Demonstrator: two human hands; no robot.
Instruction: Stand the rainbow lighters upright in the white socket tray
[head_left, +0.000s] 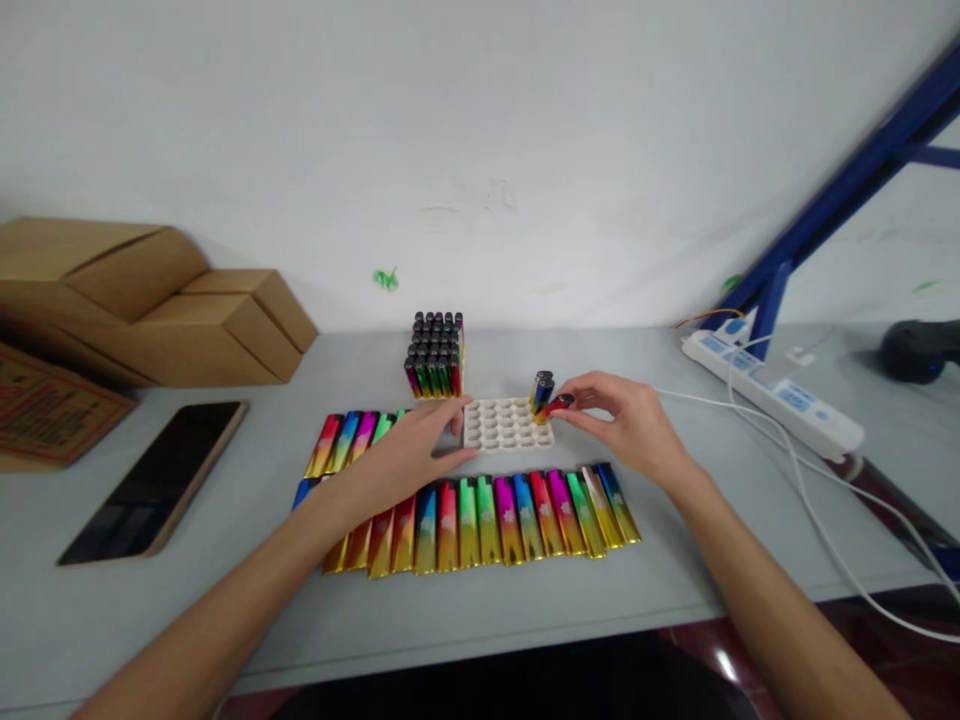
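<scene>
A white tray (507, 426) with rows of holes lies on the table in front of me. My left hand (424, 440) holds it at its left end, thumb and fingers at the two corners. Pinched in my right hand (615, 418) is a red and gold lighter (556, 405), tilted, its lower end at the tray's right end. Beside it, two dark blue lighters (541, 390) stand upright in the tray. Along the near side lies a row of shiny multicoloured lighters (508, 520). More lighters (345, 440) lie to the left, partly covered by my left arm.
Behind the tray stands a block of upright lighters (436, 355) with black tops. A phone (157, 480) and cardboard boxes (225, 325) are at left. On the right are a white power strip (776, 392), loose white cables (795, 480) and a blue metal frame (817, 215).
</scene>
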